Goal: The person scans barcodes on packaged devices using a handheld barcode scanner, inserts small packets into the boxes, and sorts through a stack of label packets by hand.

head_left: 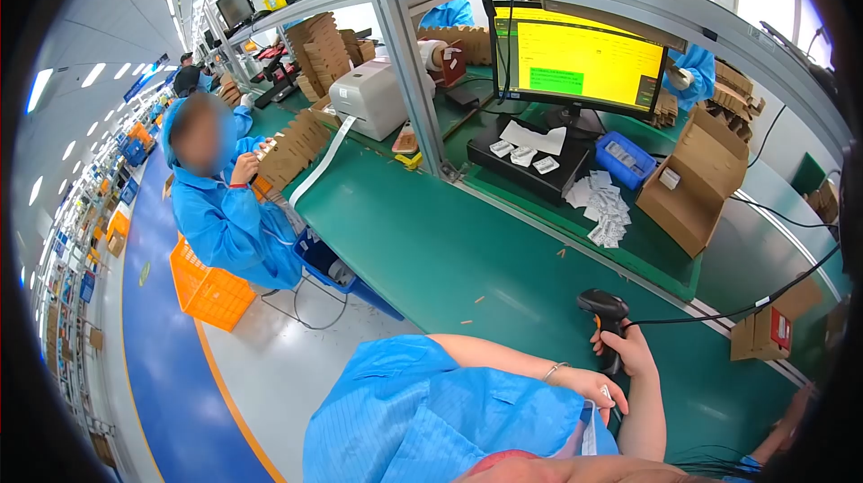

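My right hand [631, 351] is wrapped round the handle of a black barcode scanner [604, 305], held over the green worktop [422, 240]. The scanner's cable runs off to the right. Close beside it, nearer my body, my left hand [591, 386] is closed with a small white item [608, 393] between its fingers; what the item is cannot be made out. A bracelet circles the left wrist. Beyond the hands lies a pile of white labels [600, 206] on the green surface.
A monitor [580, 56] stands behind a black box [530, 158]. A blue tray [625, 159] and an open cardboard box [697, 177] are at the right. A label printer [369, 98] stands at the back left. A co-worker in blue [225, 222] handles cardboard near an orange crate [211, 285].
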Demonstrator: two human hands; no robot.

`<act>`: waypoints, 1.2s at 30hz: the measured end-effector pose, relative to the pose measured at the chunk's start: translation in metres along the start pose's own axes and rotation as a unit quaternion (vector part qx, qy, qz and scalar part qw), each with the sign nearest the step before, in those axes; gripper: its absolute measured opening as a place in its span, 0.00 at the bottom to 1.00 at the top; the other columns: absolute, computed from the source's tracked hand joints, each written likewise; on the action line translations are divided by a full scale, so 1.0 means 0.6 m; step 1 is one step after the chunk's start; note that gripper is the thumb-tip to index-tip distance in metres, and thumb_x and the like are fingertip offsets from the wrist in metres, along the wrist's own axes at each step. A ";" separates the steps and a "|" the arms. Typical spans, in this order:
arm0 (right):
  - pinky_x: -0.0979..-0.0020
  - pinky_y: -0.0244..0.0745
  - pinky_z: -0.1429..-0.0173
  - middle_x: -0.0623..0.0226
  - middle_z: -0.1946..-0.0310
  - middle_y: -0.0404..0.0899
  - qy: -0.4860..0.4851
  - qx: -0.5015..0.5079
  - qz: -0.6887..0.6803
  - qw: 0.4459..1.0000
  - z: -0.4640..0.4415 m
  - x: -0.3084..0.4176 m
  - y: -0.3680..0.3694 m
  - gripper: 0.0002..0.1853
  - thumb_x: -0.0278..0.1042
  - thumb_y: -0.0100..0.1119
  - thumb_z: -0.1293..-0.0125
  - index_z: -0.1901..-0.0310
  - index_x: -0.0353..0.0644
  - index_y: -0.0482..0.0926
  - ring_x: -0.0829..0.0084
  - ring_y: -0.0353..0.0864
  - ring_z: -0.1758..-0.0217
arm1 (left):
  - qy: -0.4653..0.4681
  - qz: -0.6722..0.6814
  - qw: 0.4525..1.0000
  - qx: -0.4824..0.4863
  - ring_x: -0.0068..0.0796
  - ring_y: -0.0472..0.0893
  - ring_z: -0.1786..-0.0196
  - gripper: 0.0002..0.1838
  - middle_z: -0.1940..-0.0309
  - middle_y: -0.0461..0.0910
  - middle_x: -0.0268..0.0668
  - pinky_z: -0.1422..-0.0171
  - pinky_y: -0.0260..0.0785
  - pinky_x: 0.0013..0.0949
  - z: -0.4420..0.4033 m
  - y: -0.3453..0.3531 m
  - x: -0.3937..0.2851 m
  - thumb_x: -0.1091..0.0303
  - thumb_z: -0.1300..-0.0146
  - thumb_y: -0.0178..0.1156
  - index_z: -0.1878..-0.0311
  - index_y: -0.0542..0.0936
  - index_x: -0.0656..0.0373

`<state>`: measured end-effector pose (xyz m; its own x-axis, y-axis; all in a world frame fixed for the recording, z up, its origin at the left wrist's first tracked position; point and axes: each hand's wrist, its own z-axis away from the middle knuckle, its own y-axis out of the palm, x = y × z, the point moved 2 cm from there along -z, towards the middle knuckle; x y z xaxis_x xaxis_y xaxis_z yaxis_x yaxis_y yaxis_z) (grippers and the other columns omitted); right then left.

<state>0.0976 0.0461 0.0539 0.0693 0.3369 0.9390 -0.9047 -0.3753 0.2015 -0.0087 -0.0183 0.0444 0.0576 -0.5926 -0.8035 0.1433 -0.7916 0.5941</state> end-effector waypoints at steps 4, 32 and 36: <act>0.73 0.76 0.65 0.59 0.71 0.80 0.000 -0.002 -0.002 1.000 0.001 0.005 0.004 0.17 0.27 0.64 0.46 0.56 0.30 0.71 0.72 0.79 0.71 | 0.014 -0.010 1.000 0.012 0.19 0.79 0.70 0.16 0.66 0.84 0.41 0.63 0.71 0.23 -0.003 -0.008 0.010 0.64 0.31 0.50 0.45 0.72 0.61; 0.76 0.74 0.65 0.65 0.74 0.79 0.023 0.008 0.089 0.996 0.002 0.013 0.006 0.20 0.36 0.66 0.45 0.57 0.31 0.72 0.76 0.78 0.73 | -0.063 0.056 0.996 0.004 0.23 0.80 0.56 0.15 0.46 0.77 0.44 0.59 0.74 0.24 0.005 -0.010 0.009 0.66 0.31 0.47 0.45 0.71 0.60; 0.76 0.76 0.63 0.63 0.69 0.80 0.018 0.026 0.054 0.998 0.000 0.002 0.000 0.19 0.35 0.64 0.41 0.54 0.31 0.71 0.77 0.79 0.69 | -0.093 0.049 0.994 -0.009 0.25 0.80 0.56 0.19 0.48 0.77 0.45 0.58 0.75 0.25 0.005 -0.011 0.006 0.61 0.29 0.48 0.39 0.67 0.61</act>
<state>0.0980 0.0465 0.0549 -0.0432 0.3219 0.9458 -0.8828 -0.4555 0.1147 -0.0123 -0.0157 0.0375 -0.1109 -0.6852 -0.7198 0.1634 -0.7270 0.6669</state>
